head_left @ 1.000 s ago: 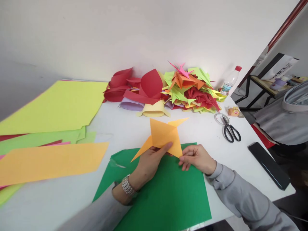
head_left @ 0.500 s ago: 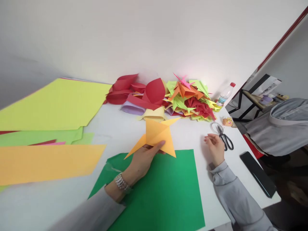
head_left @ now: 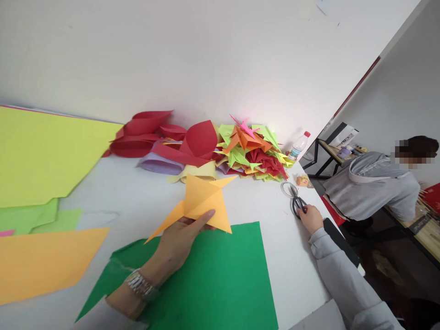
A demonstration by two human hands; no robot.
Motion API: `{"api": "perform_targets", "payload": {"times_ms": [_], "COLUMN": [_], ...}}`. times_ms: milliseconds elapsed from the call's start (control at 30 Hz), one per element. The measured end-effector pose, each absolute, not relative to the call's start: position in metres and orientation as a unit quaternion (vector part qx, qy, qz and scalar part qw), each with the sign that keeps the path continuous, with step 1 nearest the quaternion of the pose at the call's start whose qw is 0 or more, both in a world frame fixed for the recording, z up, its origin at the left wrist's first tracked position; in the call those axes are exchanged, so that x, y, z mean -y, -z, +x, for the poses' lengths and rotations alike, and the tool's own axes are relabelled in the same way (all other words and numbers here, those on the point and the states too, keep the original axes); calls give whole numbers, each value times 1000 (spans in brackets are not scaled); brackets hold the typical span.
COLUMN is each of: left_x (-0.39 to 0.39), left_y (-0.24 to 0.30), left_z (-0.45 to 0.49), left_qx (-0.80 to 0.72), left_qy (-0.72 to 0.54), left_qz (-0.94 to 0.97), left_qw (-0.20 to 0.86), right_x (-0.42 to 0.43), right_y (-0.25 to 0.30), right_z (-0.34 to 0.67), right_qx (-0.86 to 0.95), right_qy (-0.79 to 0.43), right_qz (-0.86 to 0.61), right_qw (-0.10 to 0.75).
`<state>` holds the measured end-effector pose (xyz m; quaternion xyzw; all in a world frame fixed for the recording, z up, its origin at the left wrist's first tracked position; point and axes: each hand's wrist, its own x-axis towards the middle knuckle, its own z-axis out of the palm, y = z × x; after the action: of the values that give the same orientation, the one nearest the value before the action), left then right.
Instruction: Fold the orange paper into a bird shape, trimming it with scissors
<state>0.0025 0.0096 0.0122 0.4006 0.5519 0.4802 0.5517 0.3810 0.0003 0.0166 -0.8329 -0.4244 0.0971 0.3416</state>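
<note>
My left hand, wearing a metal watch, pinches a folded yellow-orange paper with several pointed corners, thumb on top and the other fingers mostly hidden beneath. It is held above the far edge of a green sheet. At the right side of the table, my right hand has its fingers closed at the black handles of a pair of scissors, which still lie on the table with the blades pointing toward the wall. Behind the folded paper lies a curled cream paper.
Along the wall are curled red papers, a heap of folded paper shapes and a bottle. Large yellow and orange sheets lie left. A dark flat object is partly under my right arm. A person sits beyond.
My right hand has moved to the scissors and closed at their handles. The view has turned right, bringing more of the seated person in. My left hand keeps the folded paper.
</note>
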Motion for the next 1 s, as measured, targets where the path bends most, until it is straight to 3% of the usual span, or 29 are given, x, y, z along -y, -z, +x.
{"api": "perform_targets", "payload": {"times_ms": [133, 300, 400, 467, 600, 900, 1000], "left_x": [-12, -12, -13, -15, -22, -22, -20], "left_y": [-8, -13, -16, -18, -19, -19, -17], "left_z": [3, 4, 2, -1, -10, -11, -8], "left_qx": [-502, -460, -436, -422, -395, -398, -421], "left_qy": [-497, -526, -536, -554, -598, -588, -561], "left_qz": [379, 339, 331, 324, 292, 289, 304], "left_qw": [598, 630, 643, 640, 634, 642, 645], "right_x": [0, 17, 21, 19, 16, 30, 35], "right_y": [-32, -49, -48, -41, -18, -11, -13], "right_z": [369, 306, 259, 235, 212, 211, 210], "right_qx": [417, 462, 411, 383, 413, 445, 479], "right_qy": [-208, -413, -639, -728, -728, -735, -718], "right_qz": [-807, -672, -485, -392, -334, -403, -394], "right_qw": [362, 407, 433, 411, 434, 316, 317]}}
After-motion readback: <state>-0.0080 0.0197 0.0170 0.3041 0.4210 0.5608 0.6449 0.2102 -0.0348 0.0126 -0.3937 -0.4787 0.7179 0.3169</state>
